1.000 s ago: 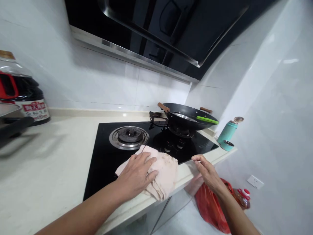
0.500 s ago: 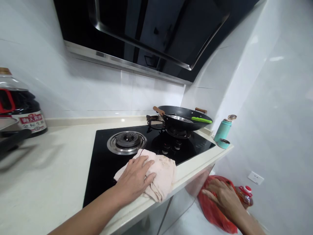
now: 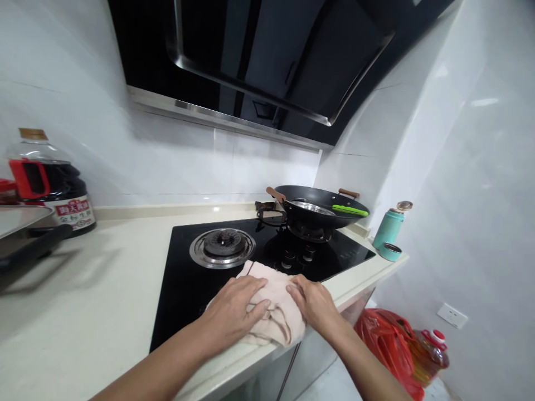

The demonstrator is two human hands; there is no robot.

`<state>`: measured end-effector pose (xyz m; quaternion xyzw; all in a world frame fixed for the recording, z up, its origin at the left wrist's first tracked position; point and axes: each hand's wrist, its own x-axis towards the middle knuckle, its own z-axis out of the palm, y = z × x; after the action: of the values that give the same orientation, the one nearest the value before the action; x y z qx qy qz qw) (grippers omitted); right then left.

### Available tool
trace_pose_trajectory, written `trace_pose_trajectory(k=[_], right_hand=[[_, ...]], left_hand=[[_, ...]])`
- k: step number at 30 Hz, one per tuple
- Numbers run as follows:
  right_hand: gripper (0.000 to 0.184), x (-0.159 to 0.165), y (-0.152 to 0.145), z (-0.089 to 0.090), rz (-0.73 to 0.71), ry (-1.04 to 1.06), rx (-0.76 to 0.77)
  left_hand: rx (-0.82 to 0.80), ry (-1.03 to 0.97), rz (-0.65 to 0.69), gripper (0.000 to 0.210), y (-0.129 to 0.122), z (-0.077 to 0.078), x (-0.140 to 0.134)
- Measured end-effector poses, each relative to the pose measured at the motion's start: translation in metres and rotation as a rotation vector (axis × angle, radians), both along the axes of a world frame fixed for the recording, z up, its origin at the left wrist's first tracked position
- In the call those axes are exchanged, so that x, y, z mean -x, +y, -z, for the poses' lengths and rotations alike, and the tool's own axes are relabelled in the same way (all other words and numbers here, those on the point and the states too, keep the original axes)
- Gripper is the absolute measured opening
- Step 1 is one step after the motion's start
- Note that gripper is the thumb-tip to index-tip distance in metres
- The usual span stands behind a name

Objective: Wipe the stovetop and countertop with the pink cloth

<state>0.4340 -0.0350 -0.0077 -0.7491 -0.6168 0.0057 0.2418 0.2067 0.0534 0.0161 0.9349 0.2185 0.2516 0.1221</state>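
A folded pale pink cloth point(image 3: 276, 289) lies over the front edge of the black glass gas stove point(image 3: 167, 301) and the counter edge. My left hand point(image 3: 238, 306) presses on the cloth's left part, fingers bent over it and thumb along a fold. On its right side, my right hand point(image 3: 311, 298) grips the cloth's edge between thumb and fingers. Just behind the cloth are the stove's knobs point(image 3: 288, 258) and the bare left burner point(image 3: 223, 245). A black wok point(image 3: 321, 195) sits on the right burner, holding a green-handled utensil point(image 3: 350, 210).
A range hood point(image 3: 271, 67) hangs above. On the left stand a soy sauce jug point(image 3: 62, 189) and a dark-handled pan point(image 3: 33, 239). A turquoise flask point(image 3: 388, 228) and its cup point(image 3: 390, 252) stand at the right corner. Below are a red bag point(image 3: 384, 340) and an oil bottle point(image 3: 428, 356).
My right hand has come from above the red bag to the cloth and taken its right edge. The cloth is now more bunched under my left hand. The view has shifted slightly left.
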Motion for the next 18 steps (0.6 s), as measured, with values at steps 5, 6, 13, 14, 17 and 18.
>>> trace_pose_trajectory(k=[5, 6, 13, 14, 17, 18], right_hand=[[0.024, -0.067, -0.014, 0.008, 0.039, -0.068, -0.071], [0.022, -0.08, -0.016, 0.009, 0.049, -0.078, -0.094], [0.033, -0.105, 0.003, -0.011, 0.129, 0.011, -0.329], [0.036, -0.101, 0.012, -0.015, 0.144, 0.041, -0.36], [0.044, -0.091, 0.045, -0.023, 0.126, 0.147, -0.358], [0.045, -0.09, 0.055, -0.025, 0.103, 0.176, -0.333]], left_hand=[[0.039, 0.056, -0.023, 0.041, -0.005, -0.004, 0.003], [0.048, 0.08, 0.018, 0.043, -0.008, -0.003, 0.003], [0.111, 0.088, 0.292, 0.03, -0.019, 0.005, -0.002], [0.111, 0.079, 0.288, 0.03, -0.019, 0.006, -0.002], [0.105, 0.076, 0.271, 0.029, -0.016, 0.008, -0.001], [0.103, 0.081, 0.269, 0.03, -0.016, 0.009, 0.0]])
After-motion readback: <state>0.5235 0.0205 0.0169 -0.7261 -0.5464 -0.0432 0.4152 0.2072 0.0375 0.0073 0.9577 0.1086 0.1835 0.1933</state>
